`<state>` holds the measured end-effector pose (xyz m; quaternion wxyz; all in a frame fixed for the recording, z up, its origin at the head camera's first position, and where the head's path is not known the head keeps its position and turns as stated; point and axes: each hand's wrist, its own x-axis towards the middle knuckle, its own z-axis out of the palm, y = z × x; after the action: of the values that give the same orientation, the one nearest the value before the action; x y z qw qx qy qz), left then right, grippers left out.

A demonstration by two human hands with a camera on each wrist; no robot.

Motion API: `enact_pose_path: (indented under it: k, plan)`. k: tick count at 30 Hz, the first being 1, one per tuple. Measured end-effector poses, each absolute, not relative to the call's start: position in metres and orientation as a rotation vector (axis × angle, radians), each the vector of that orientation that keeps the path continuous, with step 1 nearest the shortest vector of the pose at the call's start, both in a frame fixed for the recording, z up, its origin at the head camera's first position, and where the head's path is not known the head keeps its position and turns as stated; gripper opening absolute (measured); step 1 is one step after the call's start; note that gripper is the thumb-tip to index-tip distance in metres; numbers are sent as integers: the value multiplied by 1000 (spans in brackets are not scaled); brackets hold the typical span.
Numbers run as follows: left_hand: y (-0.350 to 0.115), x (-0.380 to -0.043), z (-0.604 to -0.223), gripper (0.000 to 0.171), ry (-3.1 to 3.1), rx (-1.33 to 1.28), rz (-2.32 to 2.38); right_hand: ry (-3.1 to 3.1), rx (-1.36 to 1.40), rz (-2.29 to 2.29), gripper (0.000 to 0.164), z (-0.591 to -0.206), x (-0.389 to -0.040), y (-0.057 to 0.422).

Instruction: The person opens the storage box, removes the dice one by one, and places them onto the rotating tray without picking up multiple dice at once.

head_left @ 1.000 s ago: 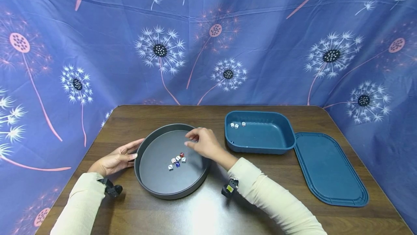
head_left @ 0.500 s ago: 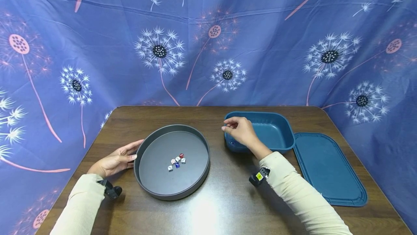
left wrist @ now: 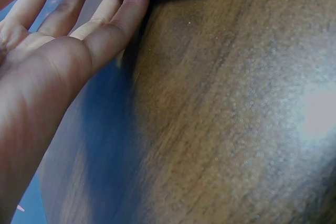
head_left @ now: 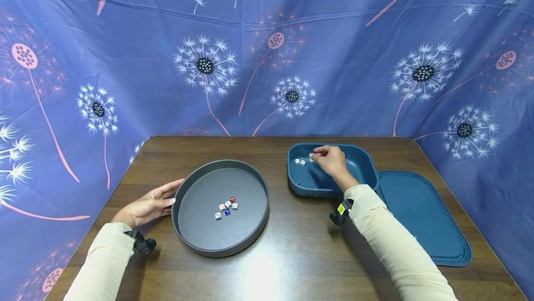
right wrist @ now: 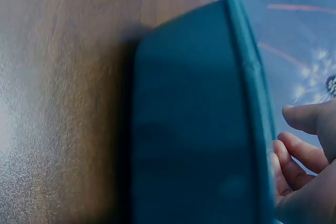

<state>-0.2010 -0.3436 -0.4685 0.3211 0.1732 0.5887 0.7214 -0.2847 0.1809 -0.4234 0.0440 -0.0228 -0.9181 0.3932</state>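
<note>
Left hand, fingers extended, touches a round dark-grey pan of 6 white, red and blue dice. Empty right hand is over a rectangular blue tub; only its wrist view shows thumb parted.

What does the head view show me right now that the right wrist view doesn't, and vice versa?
Only the head view: the round pan with a cluster of dice in it, the left hand at its side, the flat blue lid, and white dice inside the blue container.

Only the right wrist view: a close, side-on look at the container's outer wall, just a low strip from the head.

Both: the right hand, the container, the wooden table and the patterned cloth.
</note>
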Motion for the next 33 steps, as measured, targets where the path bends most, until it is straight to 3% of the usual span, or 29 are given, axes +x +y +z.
enact_pose_path:
  k: [17,33]
  plan:
    - [-344,-203,-471,62,1559,460,1895,-2886,-319,1171,34,-449,-308,180]
    - [-342,-201,-469,63,1568,422,1903,-2935,-347,1026,29,-458,-309,175]
